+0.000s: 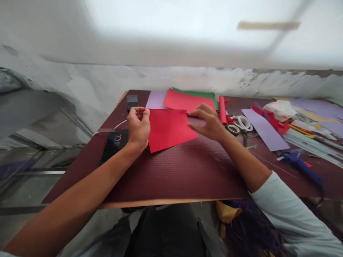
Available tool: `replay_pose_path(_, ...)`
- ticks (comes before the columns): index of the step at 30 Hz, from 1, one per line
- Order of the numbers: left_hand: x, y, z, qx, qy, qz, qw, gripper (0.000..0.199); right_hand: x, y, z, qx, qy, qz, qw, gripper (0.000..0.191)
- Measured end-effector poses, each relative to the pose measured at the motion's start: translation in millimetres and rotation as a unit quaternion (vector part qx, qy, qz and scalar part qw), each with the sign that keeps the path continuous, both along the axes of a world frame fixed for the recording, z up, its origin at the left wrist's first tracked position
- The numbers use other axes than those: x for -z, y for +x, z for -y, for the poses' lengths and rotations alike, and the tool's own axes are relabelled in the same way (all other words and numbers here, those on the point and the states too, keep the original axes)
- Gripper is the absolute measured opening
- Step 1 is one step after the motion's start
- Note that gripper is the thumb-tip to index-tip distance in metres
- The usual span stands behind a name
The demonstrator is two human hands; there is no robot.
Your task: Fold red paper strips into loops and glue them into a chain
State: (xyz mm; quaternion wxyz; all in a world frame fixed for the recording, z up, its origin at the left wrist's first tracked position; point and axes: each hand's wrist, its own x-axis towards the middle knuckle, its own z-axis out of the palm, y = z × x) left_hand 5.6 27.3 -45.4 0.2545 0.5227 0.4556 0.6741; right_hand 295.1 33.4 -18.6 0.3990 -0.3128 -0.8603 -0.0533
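A red sheet of paper (170, 130) is held up over the table by my left hand (139, 126), whose thumb and fingers pinch its upper left corner. The sheet's lower edge slants up toward the right. Just off its right edge, my right hand (206, 121) has its thumb and fingers apart, with nothing seen between them; it is slightly blurred. Behind the sheet lie another red sheet (187, 101), a green sheet (207, 95) and a pale purple sheet (155, 99). A rolled red paper (222, 110) is beyond my right hand.
The maroon table (171, 175) stands against a wall. On its left are a black box (115, 144) and a grey device (132, 101). To the right lie tape rolls (242, 123), a purple strip (265, 130), a blue glue gun (301, 166) and white sticks (313, 144).
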Motion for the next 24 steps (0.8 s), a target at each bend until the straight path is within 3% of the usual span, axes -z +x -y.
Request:
replay_pose_path(3,3.3,-1.3,-4.0,-0.047,-0.048,0.085,0.994,0.015,4.8,-32.8,25.3,-0.083,-0.011,0.154,0.985,0.069)
replay_pose_path(5,3.2,-1.6,-6.0,-0.058,-0.078,0.130,0.987,0.015,6.8,-45.6,35.3,-0.090,0.006,0.214,0.973,0.075)
replay_pose_path(10,4.1,-2.4,-8.9,-0.046,-0.134,0.210,0.967,0.017,7.8,-49.8,38.7,-0.064,0.081,0.252,0.962,0.032)
replay_pose_path(14,6.1,-3.7,-9.4,-0.027,-0.150,0.239,0.959,0.023,9.3,-52.2,39.1,-0.075,0.103,0.242,0.962,0.042)
replay_pose_path(17,4.8,-4.0,-8.8,-0.008,-0.154,0.247,0.957,0.026,10.3,-56.1,39.6,-0.070,0.118,0.231,0.963,0.026)
replay_pose_path(20,-1.3,-0.1,-4.9,0.017,-0.150,0.249,0.957,0.031,9.1,-56.4,37.5,-0.048,0.110,0.173,0.977,0.022)
replay_pose_path(24,-14.7,16.4,10.4,0.065,-0.130,0.246,0.958,0.037,2.2,-51.3,34.5,-0.036,0.075,-0.002,0.997,0.016)
